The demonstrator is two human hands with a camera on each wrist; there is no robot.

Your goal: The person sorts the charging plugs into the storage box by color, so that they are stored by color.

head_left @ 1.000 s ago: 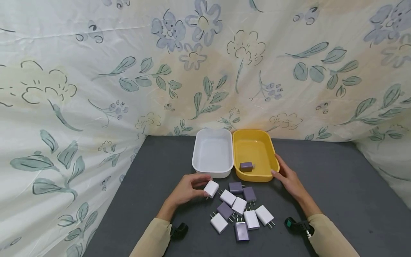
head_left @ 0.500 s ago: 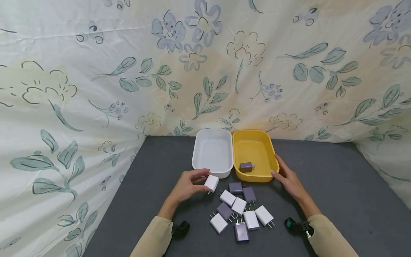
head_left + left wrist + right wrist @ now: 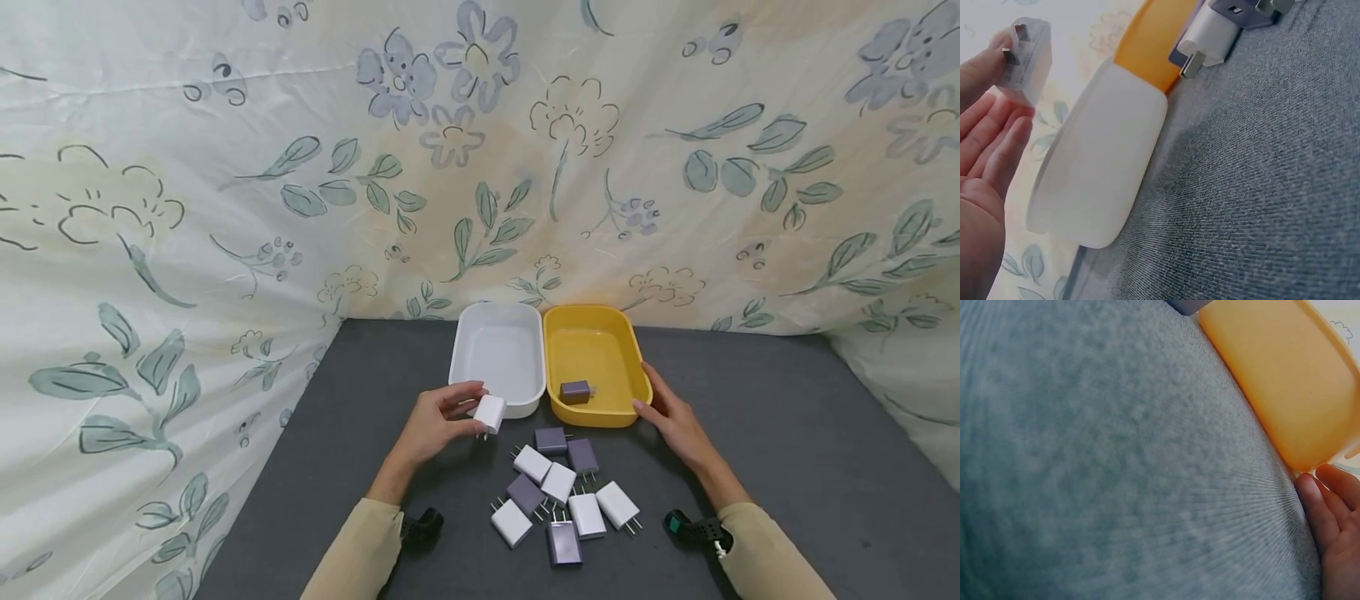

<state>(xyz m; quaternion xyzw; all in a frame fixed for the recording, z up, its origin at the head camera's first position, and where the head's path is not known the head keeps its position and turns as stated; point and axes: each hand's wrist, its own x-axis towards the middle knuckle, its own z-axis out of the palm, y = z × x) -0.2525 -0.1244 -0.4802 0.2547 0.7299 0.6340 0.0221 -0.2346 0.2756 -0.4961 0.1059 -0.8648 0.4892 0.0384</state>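
A white plug-in charger [image 3: 491, 413] is pinched between the thumb and fingers of my left hand [image 3: 435, 429]. It is off the table, in front of the near rim of the white bin [image 3: 459, 358]. In the left wrist view the prongs of this charger [image 3: 1030, 62] point toward the camera, and the bin stands apart behind it. My right hand [image 3: 678, 425] touches the near right corner of the yellow bin [image 3: 637, 350], its fingers fairly straight along the outside. One purple charger [image 3: 576, 392] lies inside the yellow bin.
The two bins stand side by side at the back of the dark grey table [image 3: 787, 433]. Several white chargers [image 3: 617, 503] and purple chargers [image 3: 564, 543] lie loosely grouped in front of them. A floral cloth [image 3: 480, 233] hangs behind the table.
My left hand has risen and moved slightly away from me with the white charger, toward the white bin's near rim. The right hand stays at the yellow bin.
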